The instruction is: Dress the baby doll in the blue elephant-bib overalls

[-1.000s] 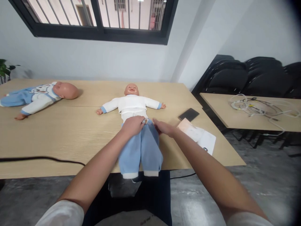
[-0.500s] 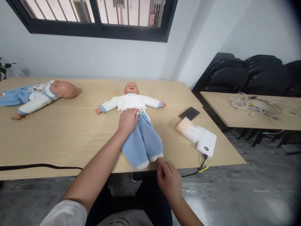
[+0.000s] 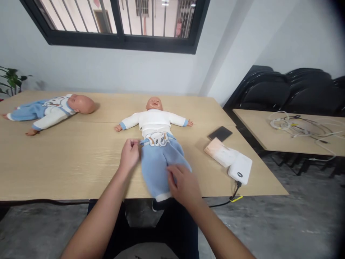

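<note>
A baby doll (image 3: 155,103) in a white long-sleeved top (image 3: 155,118) lies on its back, arms spread, head toward the wall. Light blue dungarees (image 3: 153,162) with an elephant face on the bib lie over its lower body, cuffs at the table's front edge. My left hand (image 3: 130,154) pinches the strap at the bib's left side. Over the right trouser leg is my right hand (image 3: 185,184), slightly blurred, thumb and forefinger apart and touching or just above the cloth. It covers the right cuff. The doll's legs are hidden.
A second dressed doll (image 3: 55,108) lies at the table's (image 3: 107,158) left. On the right are a dark phone (image 3: 220,133), a pale packet (image 3: 219,151) and a white power bank (image 3: 240,168) with a cable. Beyond stand a side table (image 3: 258,131) with cables and black chairs (image 3: 265,90).
My left hand has moved from the waist to the bib's left side, uncovering the elephant face. My right hand has risen from the right cuff onto the trouser leg. The view has shifted slightly.
</note>
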`<state>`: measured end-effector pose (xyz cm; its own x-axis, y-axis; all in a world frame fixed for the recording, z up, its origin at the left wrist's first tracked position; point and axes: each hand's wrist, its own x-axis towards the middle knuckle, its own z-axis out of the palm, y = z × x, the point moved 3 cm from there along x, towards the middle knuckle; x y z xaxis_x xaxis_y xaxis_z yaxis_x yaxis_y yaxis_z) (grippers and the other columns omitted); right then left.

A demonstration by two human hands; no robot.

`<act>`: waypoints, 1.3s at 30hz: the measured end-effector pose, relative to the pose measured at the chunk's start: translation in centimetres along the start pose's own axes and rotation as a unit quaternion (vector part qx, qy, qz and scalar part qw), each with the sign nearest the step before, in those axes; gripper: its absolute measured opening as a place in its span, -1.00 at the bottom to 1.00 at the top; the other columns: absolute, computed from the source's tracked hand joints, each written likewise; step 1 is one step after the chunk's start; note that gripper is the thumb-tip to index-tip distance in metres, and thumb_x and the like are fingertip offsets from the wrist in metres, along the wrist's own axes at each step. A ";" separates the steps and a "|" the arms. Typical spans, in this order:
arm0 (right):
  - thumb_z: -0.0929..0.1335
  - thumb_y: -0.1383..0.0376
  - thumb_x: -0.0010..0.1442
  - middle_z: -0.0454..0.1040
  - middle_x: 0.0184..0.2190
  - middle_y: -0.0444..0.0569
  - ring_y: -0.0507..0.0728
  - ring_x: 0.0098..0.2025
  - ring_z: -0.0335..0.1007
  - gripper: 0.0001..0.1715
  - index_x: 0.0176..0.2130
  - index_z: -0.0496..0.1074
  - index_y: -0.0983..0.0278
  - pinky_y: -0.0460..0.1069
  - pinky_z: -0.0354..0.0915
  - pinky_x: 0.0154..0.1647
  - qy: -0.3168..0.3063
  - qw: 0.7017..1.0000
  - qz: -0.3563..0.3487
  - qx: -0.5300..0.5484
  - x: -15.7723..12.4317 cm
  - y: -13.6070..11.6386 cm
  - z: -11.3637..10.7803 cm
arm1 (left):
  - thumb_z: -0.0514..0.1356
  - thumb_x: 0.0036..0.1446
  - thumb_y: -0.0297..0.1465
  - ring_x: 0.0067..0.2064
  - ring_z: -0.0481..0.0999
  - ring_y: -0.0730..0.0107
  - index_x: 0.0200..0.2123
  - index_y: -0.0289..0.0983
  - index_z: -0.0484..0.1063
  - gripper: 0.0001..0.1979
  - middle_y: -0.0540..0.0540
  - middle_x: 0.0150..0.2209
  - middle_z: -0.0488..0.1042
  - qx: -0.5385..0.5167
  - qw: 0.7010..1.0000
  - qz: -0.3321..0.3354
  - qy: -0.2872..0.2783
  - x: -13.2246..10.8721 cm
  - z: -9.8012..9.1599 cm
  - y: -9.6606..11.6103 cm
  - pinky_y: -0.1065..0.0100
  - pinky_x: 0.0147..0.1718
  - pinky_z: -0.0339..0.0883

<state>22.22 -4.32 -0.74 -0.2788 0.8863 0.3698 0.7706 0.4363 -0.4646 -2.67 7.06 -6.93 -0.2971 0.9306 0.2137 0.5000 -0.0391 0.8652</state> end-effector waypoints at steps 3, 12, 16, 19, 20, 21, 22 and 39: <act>0.25 0.28 0.38 0.58 -0.07 0.09 0.26 0.02 0.45 -0.70 -0.05 0.55 0.20 0.15 0.34 0.13 -0.013 0.998 0.042 0.044 5.4 2.5 0.7 | 0.16 0.23 -0.35 -0.06 0.55 0.09 0.00 -0.24 0.46 -0.71 -0.19 -0.09 0.58 0.018 0.993 0.032 -0.111 -1.7 0.2 -1.4 0.05 0.01 0.41; 0.31 0.38 0.18 0.59 -0.04 0.01 0.18 0.00 0.45 -0.67 -0.06 0.49 0.30 0.05 0.31 0.12 -0.146 0.932 0.206 0.261 11.3 11.0 1.9 | 0.13 0.29 -0.26 -0.21 0.50 0.18 -0.24 -0.22 0.46 -0.82 -0.13 -0.24 0.56 0.038 0.985 0.072 -0.152 -0.3 1.6 -0.9 0.14 -0.11 0.39; 0.34 0.14 0.26 0.59 -0.16 -0.07 0.15 -0.11 0.46 -0.75 -0.16 0.48 0.25 0.01 0.36 -0.02 -0.138 0.910 0.222 0.320 10.7 11.6 2.3 | 0.10 0.34 -0.21 -0.18 0.53 0.24 -0.14 -0.22 0.42 -0.78 -0.10 -0.19 0.56 -0.082 0.988 0.013 -0.127 0.5 2.5 -1.4 0.23 -0.12 0.39; 0.35 0.12 0.27 0.62 -0.07 -0.05 0.15 -0.08 0.49 -0.67 -0.05 0.48 0.25 0.01 0.39 -0.04 -0.117 0.878 0.240 0.397 11.5 12.3 3.1 | 0.10 0.36 -0.22 -0.13 0.53 0.23 -0.11 -0.22 0.43 -0.78 -0.10 -0.15 0.56 -0.104 0.991 -0.019 -0.076 1.4 3.4 -1.3 0.21 -0.04 0.38; 0.35 0.15 0.26 0.62 -0.06 -0.03 0.16 -0.06 0.49 -0.67 -0.04 0.48 0.26 0.02 0.39 -0.02 -0.102 0.883 0.245 0.388 11.9 12.5 3.5 | 0.11 0.36 -0.23 -0.11 0.53 0.21 -0.12 -0.22 0.43 -0.79 -0.11 -0.14 0.56 -0.100 0.993 -0.023 -0.056 1.8 3.7 -1.2 0.18 0.00 0.37; 0.35 0.17 0.25 0.62 -0.06 -0.01 0.17 -0.05 0.49 -0.68 -0.05 0.49 0.28 0.03 0.38 0.01 -0.088 0.895 0.246 0.362 12.4 12.8 3.9 | 0.11 0.36 -0.26 -0.08 0.52 0.19 -0.13 -0.23 0.42 -0.81 -0.12 -0.13 0.56 -0.096 0.994 -0.024 -0.039 2.3 4.0 -1.1 0.15 0.05 0.35; 0.35 0.19 0.25 0.62 -0.06 0.01 0.18 -0.03 0.49 -0.70 -0.08 0.51 0.29 0.04 0.36 0.05 -0.079 0.910 0.241 0.329 13.0 12.9 4.4 | 0.11 0.37 -0.28 -0.04 0.52 0.17 -0.13 -0.23 0.41 -0.84 -0.14 -0.12 0.55 -0.095 0.995 -0.022 -0.023 2.7 4.4 -0.9 0.13 0.09 0.34; 0.29 0.14 0.26 0.51 -0.17 -0.05 0.17 -0.08 0.42 -0.75 -0.11 0.38 0.20 0.09 0.33 0.08 0.021 0.939 0.135 0.315 15.6 12.0 8.6 | 0.03 0.39 -0.35 -0.01 0.49 0.22 -0.12 -0.22 0.33 -0.88 -0.15 -0.09 0.51 -0.133 0.987 0.082 -0.042 4.2 6.1 0.1 0.16 0.11 0.33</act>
<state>22.16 16.06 -7.49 -0.0899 0.9765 0.1958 0.3146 0.2144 -0.9247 1.14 13.23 -8.68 -0.1565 0.9301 0.3322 0.3006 -0.2755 0.9131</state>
